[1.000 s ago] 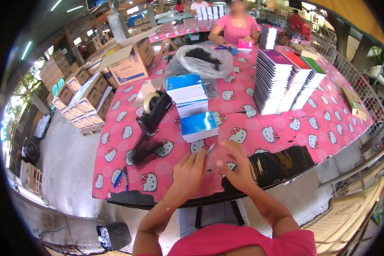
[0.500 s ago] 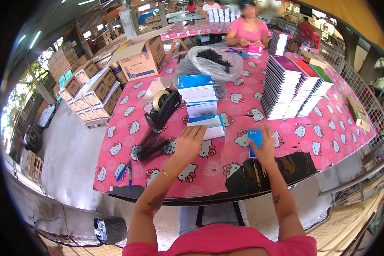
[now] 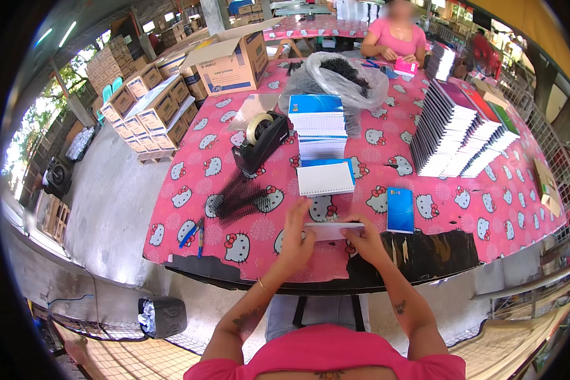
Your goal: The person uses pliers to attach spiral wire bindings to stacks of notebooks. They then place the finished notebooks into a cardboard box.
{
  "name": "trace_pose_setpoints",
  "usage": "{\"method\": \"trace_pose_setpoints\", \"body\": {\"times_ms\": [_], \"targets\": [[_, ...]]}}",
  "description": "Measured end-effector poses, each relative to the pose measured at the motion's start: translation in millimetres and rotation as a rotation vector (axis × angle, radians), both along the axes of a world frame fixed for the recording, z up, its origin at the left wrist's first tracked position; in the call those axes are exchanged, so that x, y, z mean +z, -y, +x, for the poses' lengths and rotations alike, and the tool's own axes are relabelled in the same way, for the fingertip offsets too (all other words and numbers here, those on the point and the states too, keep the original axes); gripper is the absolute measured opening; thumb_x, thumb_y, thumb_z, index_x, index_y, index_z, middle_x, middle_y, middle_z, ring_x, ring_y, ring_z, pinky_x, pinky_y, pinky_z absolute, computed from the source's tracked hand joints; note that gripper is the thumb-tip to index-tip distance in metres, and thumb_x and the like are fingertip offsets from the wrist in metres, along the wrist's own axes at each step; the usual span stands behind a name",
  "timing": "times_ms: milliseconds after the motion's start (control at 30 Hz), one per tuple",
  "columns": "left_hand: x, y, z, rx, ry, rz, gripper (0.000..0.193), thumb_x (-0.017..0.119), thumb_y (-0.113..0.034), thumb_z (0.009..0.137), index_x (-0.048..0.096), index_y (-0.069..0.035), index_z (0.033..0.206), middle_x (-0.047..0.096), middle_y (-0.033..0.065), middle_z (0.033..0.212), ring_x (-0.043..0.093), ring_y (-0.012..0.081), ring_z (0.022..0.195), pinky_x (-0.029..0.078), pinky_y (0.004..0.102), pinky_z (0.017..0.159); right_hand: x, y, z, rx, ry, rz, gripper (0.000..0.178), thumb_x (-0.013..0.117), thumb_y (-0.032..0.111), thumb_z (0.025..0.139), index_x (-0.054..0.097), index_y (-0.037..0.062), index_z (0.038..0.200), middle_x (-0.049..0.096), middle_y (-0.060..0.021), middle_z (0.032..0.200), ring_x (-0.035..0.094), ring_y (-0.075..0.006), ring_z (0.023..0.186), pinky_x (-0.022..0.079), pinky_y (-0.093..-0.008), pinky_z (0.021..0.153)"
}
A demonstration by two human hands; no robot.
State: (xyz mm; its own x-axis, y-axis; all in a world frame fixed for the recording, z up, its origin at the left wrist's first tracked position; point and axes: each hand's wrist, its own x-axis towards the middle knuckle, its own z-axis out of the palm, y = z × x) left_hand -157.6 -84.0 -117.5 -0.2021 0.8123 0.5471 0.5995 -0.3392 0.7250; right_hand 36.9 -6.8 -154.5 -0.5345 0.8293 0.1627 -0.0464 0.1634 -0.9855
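Note:
Between my two hands, a small block of white notebook pages (image 3: 331,232) is held nearly edge-on above the near part of the table. My left hand (image 3: 296,239) grips its left end, with thumb and fingers on either side. On its right end, my right hand (image 3: 363,243) has closed thumb and fingers. Just beyond lies a white pad with punched holes (image 3: 326,178), resting over a blue cover. Behind that rises a stack of small blue-covered notebooks (image 3: 315,104). A single blue cover or notebook (image 3: 400,210) lies flat to the right of my right hand.
On the left are a black tape dispenser (image 3: 259,142), black binding coils (image 3: 237,197) and a blue pen-like tool (image 3: 189,235). A plastic bag of black coils (image 3: 335,79) sits farther back. Tall spiral notebook stacks (image 3: 443,130) stand right. A co-worker (image 3: 396,35) handles a pink notebook opposite.
Both hands have come together nearer me and now hold a block of pages. My right hand has left the blue cover; my left has left the white pad. The view has shifted slightly.

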Motion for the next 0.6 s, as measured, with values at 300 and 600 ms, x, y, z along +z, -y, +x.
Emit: {"method": "trace_pose_setpoints", "body": {"times_ms": [300, 600], "targets": [[45.9, -46.4, -47.0, 0.090, -0.598, 0.275, 0.033, 0.063, -0.003, 0.077, 0.063, -0.004, 0.109, 0.064, 0.0124, 0.097, 0.062, 0.0309, 0.091, 0.048, 0.0437, 0.085, -11.9, -0.3, 12.2, -0.060, -0.079, -0.025, 0.024, 0.067, 0.004, 0.086, 0.056, 0.0047, 0.107, 0.058, 0.0002, 0.096, 0.054, -0.0065, 0.082, 0.044, -0.0229, 0.070], [-2.9, 13.9, 6.4, 0.089, -0.420, 0.120, 0.047, 0.064, 0.003, 0.077, 0.058, -0.005, 0.123, 0.048, 0.0237, 0.129, 0.051, 0.0386, 0.117, 0.045, 0.0441, 0.094, 12.6, 15.7, 11.7, 0.145, -0.051, -0.196, 0.040, 0.071, 0.009, 0.086, 0.049, 0.0069, 0.118, 0.056, -0.0018, 0.103, 0.053, -0.0087, 0.086, 0.044, -0.0224, 0.068]]}}
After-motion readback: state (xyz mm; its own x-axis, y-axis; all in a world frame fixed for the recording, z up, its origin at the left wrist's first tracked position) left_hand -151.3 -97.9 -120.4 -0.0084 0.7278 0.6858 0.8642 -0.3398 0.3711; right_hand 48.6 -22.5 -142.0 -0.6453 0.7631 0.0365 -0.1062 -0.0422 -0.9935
